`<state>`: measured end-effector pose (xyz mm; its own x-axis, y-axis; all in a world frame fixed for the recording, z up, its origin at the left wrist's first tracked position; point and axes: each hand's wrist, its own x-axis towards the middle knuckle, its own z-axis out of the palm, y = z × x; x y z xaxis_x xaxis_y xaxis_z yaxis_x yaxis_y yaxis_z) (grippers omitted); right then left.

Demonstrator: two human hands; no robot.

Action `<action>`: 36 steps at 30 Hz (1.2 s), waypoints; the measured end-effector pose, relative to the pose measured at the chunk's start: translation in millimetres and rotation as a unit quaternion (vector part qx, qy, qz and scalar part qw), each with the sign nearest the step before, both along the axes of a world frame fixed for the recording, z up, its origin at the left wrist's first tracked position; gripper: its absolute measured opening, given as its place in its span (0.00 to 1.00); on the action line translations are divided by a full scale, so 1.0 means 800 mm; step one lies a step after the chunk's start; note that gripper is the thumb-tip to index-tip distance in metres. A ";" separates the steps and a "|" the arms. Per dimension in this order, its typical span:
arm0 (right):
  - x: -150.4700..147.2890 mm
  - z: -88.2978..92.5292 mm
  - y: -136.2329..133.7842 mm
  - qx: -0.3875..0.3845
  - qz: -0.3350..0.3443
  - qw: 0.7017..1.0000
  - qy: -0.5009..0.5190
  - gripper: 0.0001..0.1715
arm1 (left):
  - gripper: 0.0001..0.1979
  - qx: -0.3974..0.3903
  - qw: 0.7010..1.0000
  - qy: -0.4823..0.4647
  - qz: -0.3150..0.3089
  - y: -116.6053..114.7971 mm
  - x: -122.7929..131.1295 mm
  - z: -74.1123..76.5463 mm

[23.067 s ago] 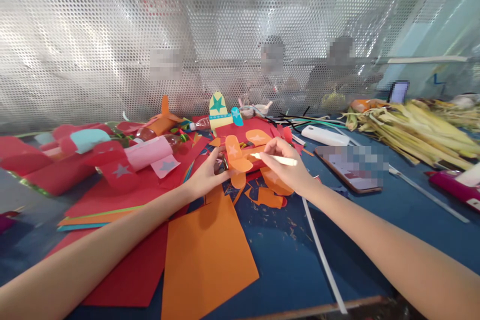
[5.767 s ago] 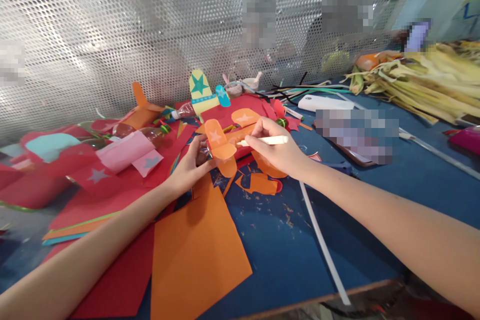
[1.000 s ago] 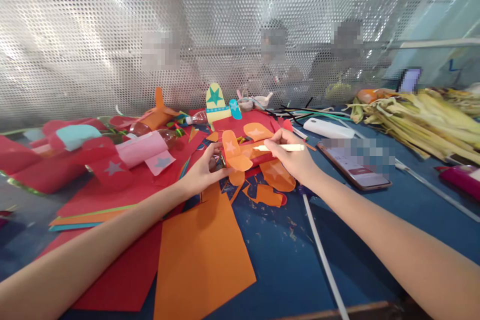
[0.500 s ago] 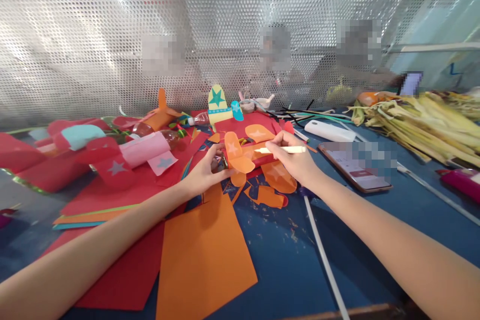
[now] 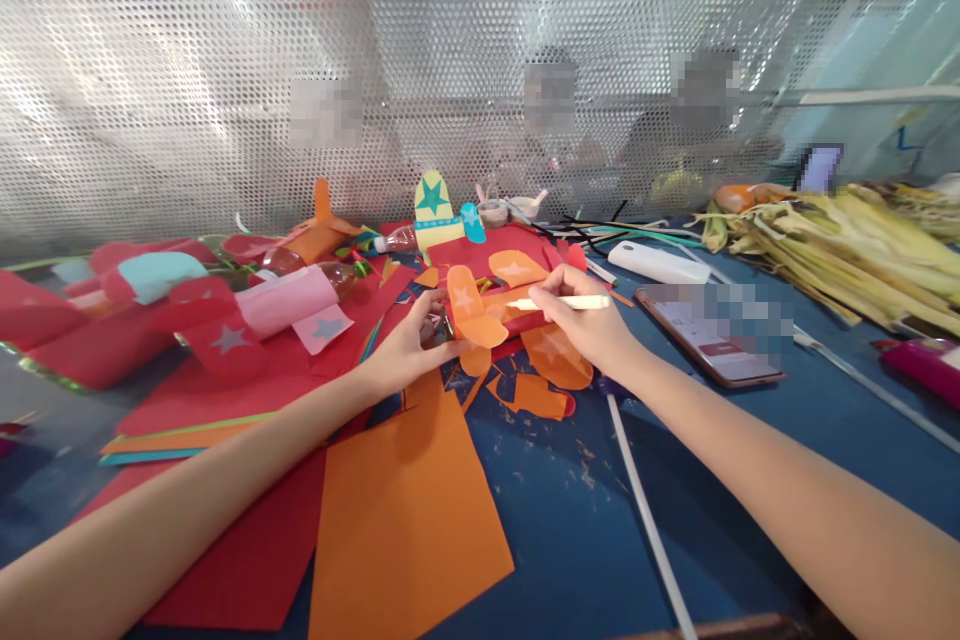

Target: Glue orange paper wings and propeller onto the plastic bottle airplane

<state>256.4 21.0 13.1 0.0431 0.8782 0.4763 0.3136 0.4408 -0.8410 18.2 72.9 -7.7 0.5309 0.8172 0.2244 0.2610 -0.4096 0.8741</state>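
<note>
- Two bare hands are at work, and we see little change from half a second ago: our view has moved very slightly, while the hands match their earlier places.
- Our left hand [image 5: 405, 350] grips the tail end of the orange paper plane with pale stars [image 5: 491, 303], thumb and fingers curved around its near end; some fingertips are hidden.
- Our right hand [image 5: 589, 320] has its fingers pinched on a slim cream-coloured pen [image 5: 574, 302], tip pointing left at the plane's body, about where it was a second ago; we cannot tell whether it touches.
- We judge from this steadiness that close marking of the body is under way; any fresh line is too small for us to make out.
- The plane sits between both hands, above the dark blue bench [image 5: 555, 530], its rounded orange near wing [image 5: 556, 355] just beside the right wrist.
- Ragged orange paper scraps [image 5: 536, 393] lie just below the plane, and a large flat orange paper sheet [image 5: 405, 520] lies nearer us, overlapping red paper.
- Right of the right hand, we find the flat pink-edged phone [image 5: 712, 340] where it lay a second ago, so nothing there seems to disturb the marking.
</note>
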 end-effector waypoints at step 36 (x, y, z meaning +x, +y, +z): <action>0.002 -0.003 0.003 0.008 -0.023 1.000 -0.018 0.14 | 0.32 0.004 1.000 0.012 0.011 -0.006 0.003 0.004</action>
<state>258.3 23.4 11.1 0.0655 0.8676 0.4930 0.3626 0.4395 -0.8218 20.7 68.2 -4.9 0.5187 0.8266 0.2185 0.2914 -0.4112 0.8637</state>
